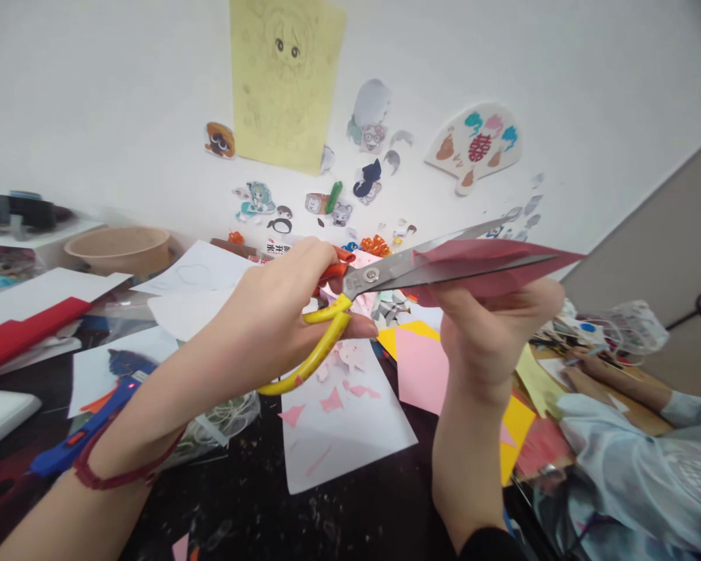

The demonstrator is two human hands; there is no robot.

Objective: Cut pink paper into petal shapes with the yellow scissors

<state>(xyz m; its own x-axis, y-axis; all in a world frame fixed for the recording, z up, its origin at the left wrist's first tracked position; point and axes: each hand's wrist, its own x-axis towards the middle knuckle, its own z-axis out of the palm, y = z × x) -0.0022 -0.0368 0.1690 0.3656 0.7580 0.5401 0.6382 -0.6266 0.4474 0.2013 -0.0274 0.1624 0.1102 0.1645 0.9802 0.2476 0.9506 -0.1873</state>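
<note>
My left hand (280,304) is closed round the handles of a pair of scissors (385,273), one handle yellow and the other red-orange. The blades are parted and point right, with a piece of pink paper (491,261) between them. From below, my right hand (491,335) pinches that paper, thumb toward the blades; some of its fingers are hidden behind the sheet. Beneath both hands lies a white sheet (350,444) with pink paper scraps (331,400) on it. A lighter pink sheet (420,366) rests on yellow paper beside my right wrist.
A blue glue gun (87,432) lies left, near a red strip (32,335) and a tan bowl (120,248). Drawings and stickers cover the white wall ahead, including a yellow sheet (286,93). Another person's arm (625,378) rests on the table at right.
</note>
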